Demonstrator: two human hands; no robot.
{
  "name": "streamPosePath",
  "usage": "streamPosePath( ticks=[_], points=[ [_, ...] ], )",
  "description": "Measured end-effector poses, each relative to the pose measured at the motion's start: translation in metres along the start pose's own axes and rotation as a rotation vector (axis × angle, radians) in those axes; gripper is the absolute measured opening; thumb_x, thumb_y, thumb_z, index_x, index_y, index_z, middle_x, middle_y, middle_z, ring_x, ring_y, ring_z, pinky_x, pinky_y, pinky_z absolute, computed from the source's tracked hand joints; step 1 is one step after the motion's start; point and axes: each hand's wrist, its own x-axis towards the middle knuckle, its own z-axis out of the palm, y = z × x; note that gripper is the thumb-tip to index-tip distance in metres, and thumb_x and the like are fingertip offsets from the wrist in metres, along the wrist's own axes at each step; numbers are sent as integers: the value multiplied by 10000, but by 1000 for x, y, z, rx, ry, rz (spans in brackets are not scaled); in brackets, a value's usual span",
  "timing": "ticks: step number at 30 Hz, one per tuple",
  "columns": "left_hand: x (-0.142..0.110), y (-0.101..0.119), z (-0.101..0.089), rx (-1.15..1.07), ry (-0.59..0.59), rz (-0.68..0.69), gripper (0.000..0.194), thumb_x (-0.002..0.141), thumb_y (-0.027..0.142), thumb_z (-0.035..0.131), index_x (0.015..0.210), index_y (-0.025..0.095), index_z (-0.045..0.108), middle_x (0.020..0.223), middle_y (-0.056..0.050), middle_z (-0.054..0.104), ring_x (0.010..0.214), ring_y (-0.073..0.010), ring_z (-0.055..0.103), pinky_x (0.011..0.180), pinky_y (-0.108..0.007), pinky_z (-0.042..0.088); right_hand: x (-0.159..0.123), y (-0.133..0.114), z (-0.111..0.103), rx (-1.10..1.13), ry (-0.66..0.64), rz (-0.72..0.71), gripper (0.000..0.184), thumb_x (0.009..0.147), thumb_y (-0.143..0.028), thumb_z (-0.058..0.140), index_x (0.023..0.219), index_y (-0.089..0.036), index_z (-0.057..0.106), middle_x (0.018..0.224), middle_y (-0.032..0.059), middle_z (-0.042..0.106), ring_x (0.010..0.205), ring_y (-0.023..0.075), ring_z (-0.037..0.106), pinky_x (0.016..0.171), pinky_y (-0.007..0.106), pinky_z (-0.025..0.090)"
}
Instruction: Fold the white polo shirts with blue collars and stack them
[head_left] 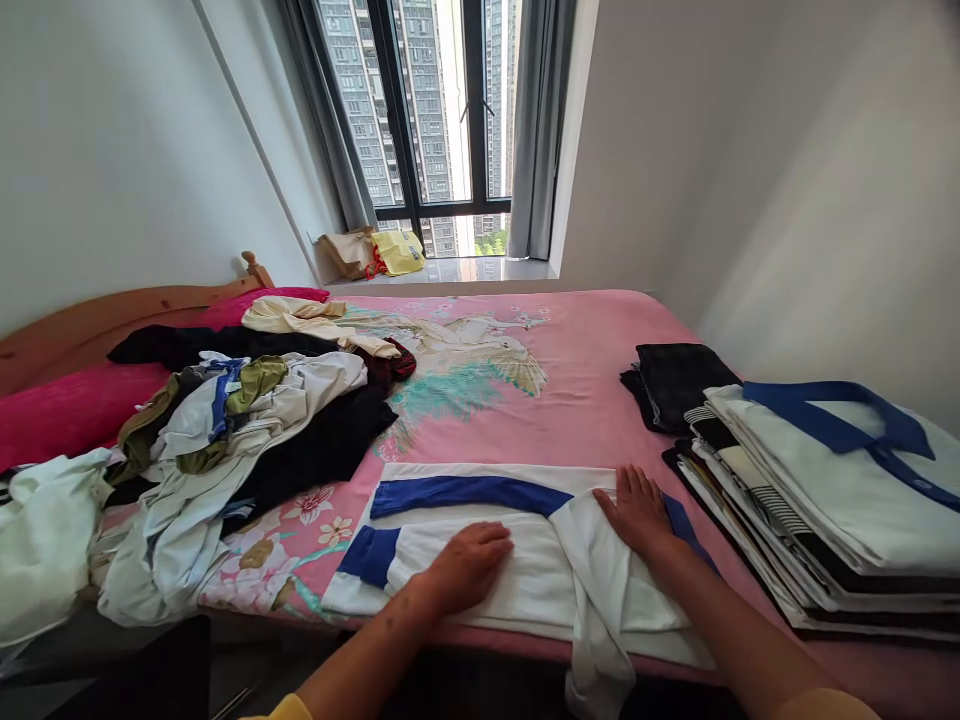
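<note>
A white long-sleeved shirt with blue panels lies partly folded near the front edge of the bed. Part of it, a sleeve as it seems, runs down over that edge. My left hand rests on the white cloth at the middle, fingers together and stretched out. At the shirt's upper right, my right hand presses flat with its fingers a little apart. Neither hand grips the cloth.
A heap of loose clothes covers the bed's left side by magenta pillows. On the right stand a folded stack of shirts and folded black clothes. Bags sit on the windowsill. The pink bedsheet has a bird print.
</note>
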Motion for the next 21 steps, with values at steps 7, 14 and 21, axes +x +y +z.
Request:
streamPosePath(
  ticks=[7, 14, 21],
  points=[
    [39, 32, 41, 54, 16, -27, 531, 854, 289, 456, 1372, 195, 388, 1438, -92, 408, 1341, -228, 337, 1134, -449, 235, -27, -40, -71, 216, 100, -110, 529, 893, -502, 362, 1236, -123, 497, 1290, 151, 511, 1223, 257, 419, 1041, 396, 252],
    [32, 31, 44, 113, 81, -177, 599, 850, 438, 443, 1376, 157, 396, 1441, -131, 394, 1351, -268, 316, 1119, -452, 264, -84, -93, -102, 322, -91, -301, 189, 779, -279, 534, 937, -187, 580, 912, 69, 645, 847, 210, 590, 695, 277, 386],
    [41, 29, 37, 73, 6, -44, 563, 863, 356, 425, 1390, 167, 365, 1435, -109, 405, 1341, -252, 328, 1136, -443, 214, -69, -81, -112, 645, -122, -163, 131, 725, -172, 472, 788, -207, 582, 693, -10, 634, 652, 138, 570, 601, 228, 339]
  ],
)
